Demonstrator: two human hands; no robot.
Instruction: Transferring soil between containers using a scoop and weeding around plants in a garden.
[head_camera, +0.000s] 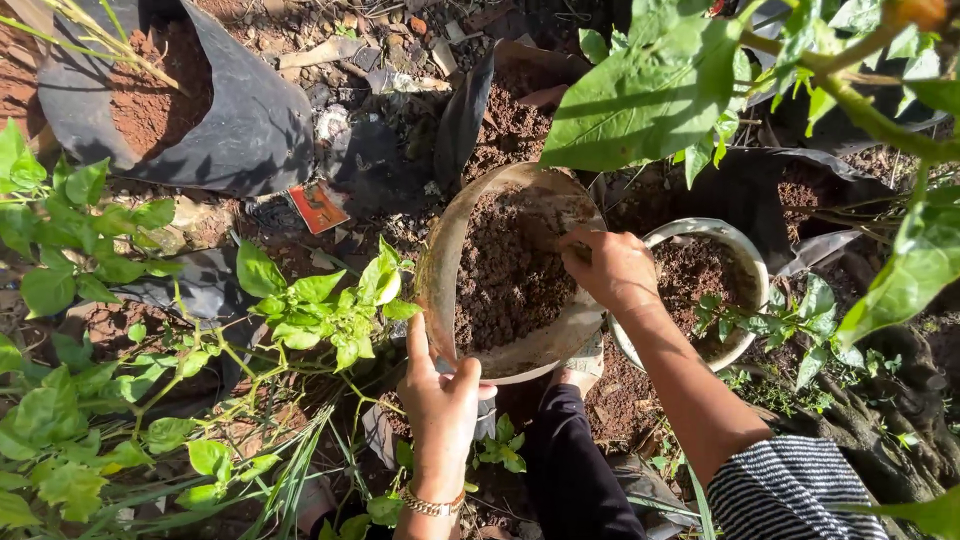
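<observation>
The left hand (440, 400) grips the near rim of a round, worn metal bowl of brown soil (510, 270), tilted above the ground. The right hand (612, 268) rests in its soil, fingers curled into it, beside a white pot with a seedling (720, 300).

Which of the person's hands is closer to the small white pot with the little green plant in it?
The right. The right hand reaches into the soil of the tilted bowl, just left of the white pot. The left hand grips the bowl's near rim, farther away.
</observation>
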